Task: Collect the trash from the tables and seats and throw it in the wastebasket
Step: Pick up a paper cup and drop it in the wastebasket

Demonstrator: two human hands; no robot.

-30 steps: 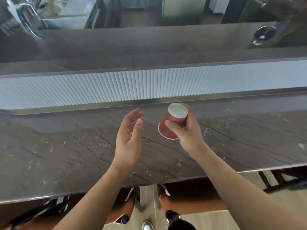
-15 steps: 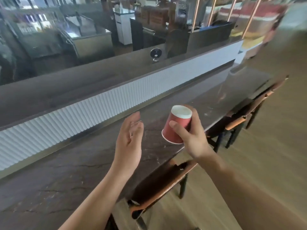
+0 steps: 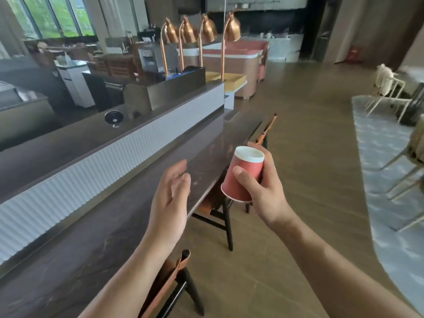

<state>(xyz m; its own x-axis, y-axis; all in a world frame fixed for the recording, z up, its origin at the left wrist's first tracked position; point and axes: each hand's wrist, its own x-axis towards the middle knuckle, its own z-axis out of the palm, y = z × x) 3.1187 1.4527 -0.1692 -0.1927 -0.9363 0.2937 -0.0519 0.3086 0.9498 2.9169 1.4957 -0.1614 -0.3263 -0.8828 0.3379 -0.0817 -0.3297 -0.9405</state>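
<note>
right hand [image 3: 267,193] grips the cup [image 3: 246,174], left hand [image 3: 171,203] raised, fingers relaxed.

Daylight comes from the windows [image 3: 52,17] at upper left, which are washed out and bright; the room is evenly, moderately lit, dimmer toward the back wall [image 3: 263,21]; the bench [image 3: 75,267] top shows a soft sheen; the copper lamps [image 3: 232,27] carry small glints; the red cup [image 3: 245,177] at centre is sharp; the chairs [image 3: 387,88] at right are smeared; straight lines bow near the edges.
</note>
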